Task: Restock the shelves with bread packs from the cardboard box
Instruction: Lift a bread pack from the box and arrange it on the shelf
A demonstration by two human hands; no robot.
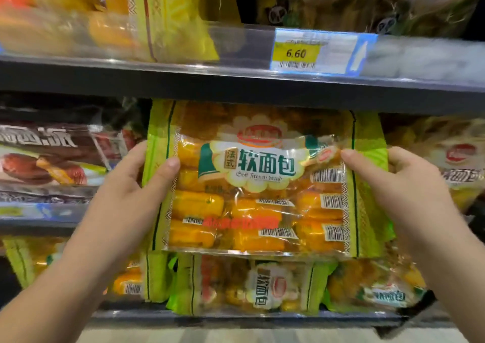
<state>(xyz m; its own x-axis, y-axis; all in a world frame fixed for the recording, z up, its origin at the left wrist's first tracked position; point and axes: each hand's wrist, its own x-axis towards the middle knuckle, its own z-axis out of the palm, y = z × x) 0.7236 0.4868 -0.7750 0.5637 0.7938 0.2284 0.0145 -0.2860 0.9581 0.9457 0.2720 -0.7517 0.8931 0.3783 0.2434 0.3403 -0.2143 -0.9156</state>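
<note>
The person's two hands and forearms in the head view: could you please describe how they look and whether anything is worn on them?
Both are bare. The left hand and right hand show no gloves, rings, watch or bracelets. The forearms are uncovered to the frame's edge, with no sleeve or cuff in view. The fingernails that show are short and unpainted.

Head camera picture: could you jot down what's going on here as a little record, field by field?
setting: shop shelves stocked with bagged bread
held item: bread pack, green-edged, label facing the camera, printed "Soft French bread"
left hand: grips the pack's left edge, thumb on the front
right hand: grips the pack's right edge, thumb on the front
pack position: upright, in front of the middle shelf
price tag: reads 6.60, on the shelf edge above
below: similar green packs lying on the lower shelf
cardboard box: not in view
</note>
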